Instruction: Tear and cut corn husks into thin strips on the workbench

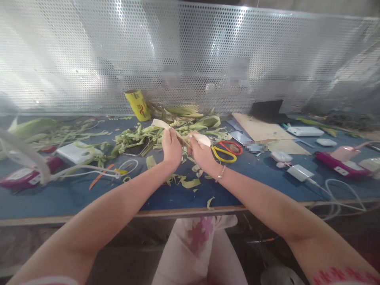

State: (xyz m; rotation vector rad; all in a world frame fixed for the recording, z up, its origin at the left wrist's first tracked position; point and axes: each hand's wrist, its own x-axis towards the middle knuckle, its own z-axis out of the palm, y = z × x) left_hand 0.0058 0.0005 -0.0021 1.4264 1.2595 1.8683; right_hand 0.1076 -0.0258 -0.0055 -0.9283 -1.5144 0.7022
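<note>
Both hands are close together over the middle of the blue table. My left hand point(172, 147) is closed with its fingers pinched on a pale leaf strip point(160, 124), whose flat end sticks up past the fingers. My right hand point(202, 153) is closed on the other part of this strip, its fingertips close to the left ones. A white rounded piece point(203, 139) shows just behind the right hand; I cannot tell whether it is held. Scissors point(227, 152) with red and yellow handles lie beside the right hand. Behind the hands is a heap of green woven leaf strips point(130, 139).
A yellow tube point(138, 105) stands tilted near the perforated metal screen point(196, 47). White chargers point(300, 172), cables and purple power strips point(341, 164) lie at the right, with more at the left. Leaf scraps point(190, 183) are scattered near the table's front edge point(118, 215).
</note>
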